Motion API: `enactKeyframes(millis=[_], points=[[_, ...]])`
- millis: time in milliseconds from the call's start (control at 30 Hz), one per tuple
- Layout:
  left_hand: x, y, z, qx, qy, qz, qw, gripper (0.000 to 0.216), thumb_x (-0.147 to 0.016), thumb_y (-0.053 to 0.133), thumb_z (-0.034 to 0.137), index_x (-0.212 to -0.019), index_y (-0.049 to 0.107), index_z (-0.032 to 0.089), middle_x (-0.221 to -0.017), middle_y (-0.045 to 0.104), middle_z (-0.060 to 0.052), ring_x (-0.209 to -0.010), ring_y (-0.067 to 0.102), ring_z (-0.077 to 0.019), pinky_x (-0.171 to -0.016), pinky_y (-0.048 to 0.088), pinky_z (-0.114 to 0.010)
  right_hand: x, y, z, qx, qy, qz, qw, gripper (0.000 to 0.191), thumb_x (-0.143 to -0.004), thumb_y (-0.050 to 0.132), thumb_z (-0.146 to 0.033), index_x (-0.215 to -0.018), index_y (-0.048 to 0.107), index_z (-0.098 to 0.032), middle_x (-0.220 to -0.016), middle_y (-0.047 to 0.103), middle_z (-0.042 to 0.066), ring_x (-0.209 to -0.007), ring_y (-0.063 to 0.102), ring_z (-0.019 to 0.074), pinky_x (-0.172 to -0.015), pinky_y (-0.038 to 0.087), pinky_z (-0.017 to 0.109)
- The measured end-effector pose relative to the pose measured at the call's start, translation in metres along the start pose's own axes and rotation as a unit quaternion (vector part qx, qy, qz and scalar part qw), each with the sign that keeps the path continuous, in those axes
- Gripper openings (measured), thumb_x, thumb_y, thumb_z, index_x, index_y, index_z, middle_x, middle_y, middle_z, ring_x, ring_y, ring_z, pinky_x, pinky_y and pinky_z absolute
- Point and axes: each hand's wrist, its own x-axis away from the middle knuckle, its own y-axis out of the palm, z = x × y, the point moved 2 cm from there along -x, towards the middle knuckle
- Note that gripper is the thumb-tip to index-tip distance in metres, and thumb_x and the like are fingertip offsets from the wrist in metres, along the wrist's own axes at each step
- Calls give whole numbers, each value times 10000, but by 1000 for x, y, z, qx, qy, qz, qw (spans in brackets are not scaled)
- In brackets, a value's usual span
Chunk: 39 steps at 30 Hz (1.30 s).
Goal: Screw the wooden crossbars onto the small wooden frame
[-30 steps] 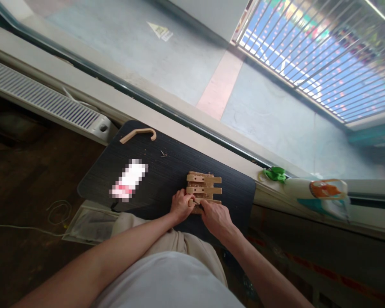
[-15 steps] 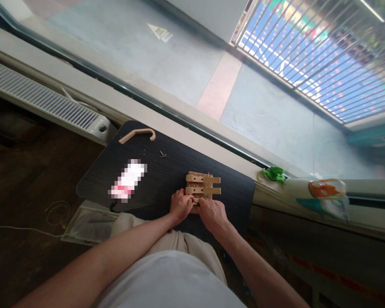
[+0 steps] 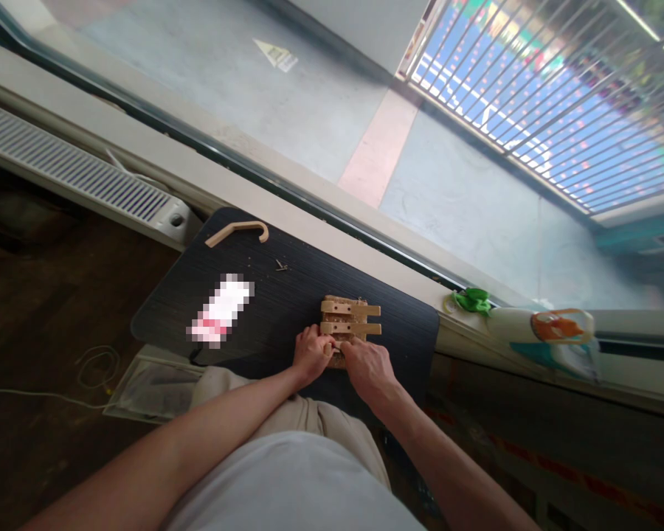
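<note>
On the dark table lies a light brown wooden block [image 3: 361, 300] with pale wooden pieces across it. Two pieces show plainly: the far wooden piece [image 3: 340, 307] and the middle wooden piece [image 3: 341, 327], each with dark holes and a narrow end pointing right. A third piece at the near edge is mostly covered by my hands. My left hand [image 3: 311, 352] is closed around its left end. My right hand [image 3: 369, 369] is closed on top of it from the right, its fingertips close to the left thumb. Whatever the right fingers pinch is hidden.
A curved wooden hook [image 3: 237, 229] and several small screws [image 3: 281, 265] lie on the table [image 3: 288, 306]. A blurred-out phone-like object [image 3: 221, 310] is at the left. A radiator [image 3: 88, 166] and window sill border the far side. A green item [image 3: 473, 300] sits at the right.
My right hand has shifted slightly, its fingers a little farther from the left thumb. The wooden block and my left hand stay in place.
</note>
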Motion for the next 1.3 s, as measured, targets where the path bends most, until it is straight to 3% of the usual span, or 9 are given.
enactKeyframes(millis=[400, 533, 667, 1067, 1300], points=[[0, -1, 1, -10, -3, -8, 1000, 144, -751, 533, 276, -779, 673, 262, -895, 510, -32, -917, 454, -178, -805, 330, -291, -5, 13, 3, -19, 71, -16, 997, 272, -830, 386, -277, -772, 624, -159, -803, 668, 111, -770, 622, 195, -678, 419, 290], [0, -1, 1, -6, 0, -4, 1000, 160, -762, 515, 295, -775, 673, 270, -886, 515, -32, -910, 454, -181, -797, 329, -296, 0, -1, 1, -10, 22, 4, 1000, 215, -821, 408, -219, -953, 577, -223, -874, 655, 66, -790, 617, 177, -658, 425, 276], [-1, 0, 0, -8, -6, -4, 1000, 150, -744, 533, 287, -793, 673, 263, -890, 519, -35, -901, 454, -185, -795, 330, -301, 0, -11, 0, 13, -23, -16, 1000, 269, -837, 356, -159, -901, 608, -229, -864, 652, 58, -781, 621, 175, -620, 428, 255], [0, -3, 2, -2, -6, -11, 1000, 184, -769, 493, 262, -757, 677, 264, -878, 507, -32, -908, 451, -177, -803, 328, -296, -3, 9, 1, 6, 18, -15, 1000, 259, -826, 374, -167, -766, 626, -156, -766, 672, 101, -715, 629, 189, -609, 433, 265], [0, -3, 3, -9, -14, -17, 1000, 188, -769, 488, 265, -790, 675, 260, -897, 518, -37, -905, 454, -184, -804, 323, -305, 2, -4, -2, 15, -22, -13, 1000, 271, -849, 350, -170, -967, 586, -230, -861, 659, 66, -782, 619, 162, -645, 425, 241]])
